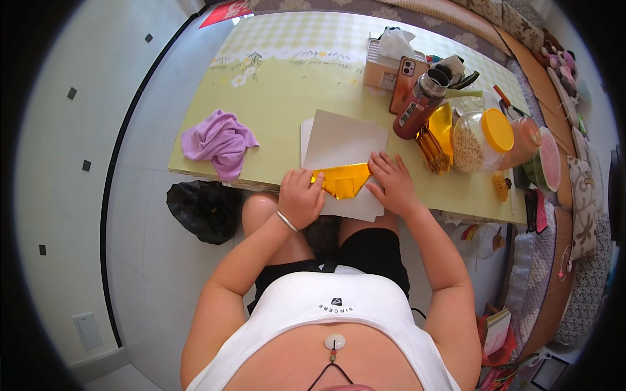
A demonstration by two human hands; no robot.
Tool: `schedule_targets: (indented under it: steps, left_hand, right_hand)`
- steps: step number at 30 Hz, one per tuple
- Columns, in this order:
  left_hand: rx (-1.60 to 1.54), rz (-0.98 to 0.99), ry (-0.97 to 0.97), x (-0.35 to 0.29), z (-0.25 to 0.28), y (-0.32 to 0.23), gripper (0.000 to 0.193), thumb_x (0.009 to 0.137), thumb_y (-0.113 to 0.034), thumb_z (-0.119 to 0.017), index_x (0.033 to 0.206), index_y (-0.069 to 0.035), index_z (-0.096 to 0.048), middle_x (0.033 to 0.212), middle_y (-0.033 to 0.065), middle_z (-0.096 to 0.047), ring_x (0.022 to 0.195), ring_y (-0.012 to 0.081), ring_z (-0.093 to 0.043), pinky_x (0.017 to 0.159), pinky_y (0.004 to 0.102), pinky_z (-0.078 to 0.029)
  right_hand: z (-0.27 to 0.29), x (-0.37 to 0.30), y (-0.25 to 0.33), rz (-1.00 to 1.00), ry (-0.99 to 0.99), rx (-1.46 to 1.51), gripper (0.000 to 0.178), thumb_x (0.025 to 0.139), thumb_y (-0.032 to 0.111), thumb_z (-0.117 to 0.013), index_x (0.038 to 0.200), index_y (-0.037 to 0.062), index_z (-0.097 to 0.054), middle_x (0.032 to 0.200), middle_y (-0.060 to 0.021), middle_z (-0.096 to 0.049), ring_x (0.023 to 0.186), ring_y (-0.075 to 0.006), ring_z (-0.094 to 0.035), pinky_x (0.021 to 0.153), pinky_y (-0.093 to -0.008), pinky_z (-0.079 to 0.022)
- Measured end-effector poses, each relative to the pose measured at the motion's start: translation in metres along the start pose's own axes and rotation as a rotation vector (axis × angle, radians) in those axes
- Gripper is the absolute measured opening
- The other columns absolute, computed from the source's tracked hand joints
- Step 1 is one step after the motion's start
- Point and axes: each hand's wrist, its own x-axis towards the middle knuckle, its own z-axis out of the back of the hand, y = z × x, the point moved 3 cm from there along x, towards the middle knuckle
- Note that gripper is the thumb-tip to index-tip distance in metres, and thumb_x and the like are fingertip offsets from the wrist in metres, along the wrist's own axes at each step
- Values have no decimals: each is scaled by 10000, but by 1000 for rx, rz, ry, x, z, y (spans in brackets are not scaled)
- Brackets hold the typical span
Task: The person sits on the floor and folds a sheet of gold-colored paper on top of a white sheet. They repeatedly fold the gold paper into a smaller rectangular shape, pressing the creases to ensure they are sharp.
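Foil (342, 181), bright gold and creased, is lying on pale, smooth, stiff-looking sheets (345, 137) at the near edge of the table, between the two hands. Its upper edge is running nearly straight, while its lower edge is narrowing into a blunt, folded shape. The left hand (301, 195) is curling its fingers over the foil's left end; whether the thumb is pinching it from below, I cannot tell. The right hand (393, 182) is gripping nothing: it is resting flat, fingers spread, on the sheets, with its fingertips just at the foil's right end.

To the right, more gold foil (440, 140) is sitting in a layered, shiny stack. Just beyond it, a dark red bottle (417, 107) is showing a steel neck. A clear, rounded jar (468, 140) with a yellow lid (497, 130) is holding small, pale pieces. Farther back, a ribbed box (380, 67) is bearing something white and crumpled on top. On the left, a soft lilac cloth (220, 142) is bunching into loose folds.
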Motion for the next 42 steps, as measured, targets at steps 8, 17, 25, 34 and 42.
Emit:
schedule_targets:
  steps: [8,17,25,34,42]
  left_hand:
    - [52,163,80,4,-13,-1,474,736,-392,-770,1016,-22,-674,977,113,-592,928,325,-562,894,465,-429]
    - [0,87,65,-1,1,-9,718,692,-510,-789,1145,17,-610,1142,177,-587,1042,374,-562,1013,498,-396]
    - [-180,147,48,5,4,9,358,731,-197,-775,1030,-29,-673,1033,123,-645,979,335,-606,898,450,-467]
    - [-517,542,-126,4,-23,55,134,819,-96,-737,926,-17,-721,857,109,-704,779,240,-668,731,366,-524]
    - [-1244,1018,-225,17,-24,62,137,873,-6,-718,963,-7,-615,750,45,-664,603,113,-655,517,211,-482]
  right_hand:
    - [-14,-1,12,-94,-151,-18,552,888,365,-672,1320,30,-593,1452,-126,-533,1376,-321,-448,1166,-561,-260]
    - [3,0,27,-193,-4,-73,822,782,526,-740,1408,45,-512,1514,-126,-460,1406,-369,-398,1155,-596,-252]
    - [1,-6,20,-173,-8,0,785,814,508,-726,1413,55,-496,1525,-133,-438,1437,-377,-345,1176,-598,-205]
    - [-2,5,-1,-148,-401,342,250,864,112,-711,1099,26,-693,1127,-104,-700,1157,-318,-598,1020,-487,-429]
    - [-8,23,14,-386,-600,1343,119,942,-3,-643,1047,12,-699,907,-13,-675,743,-102,-676,666,-220,-536]
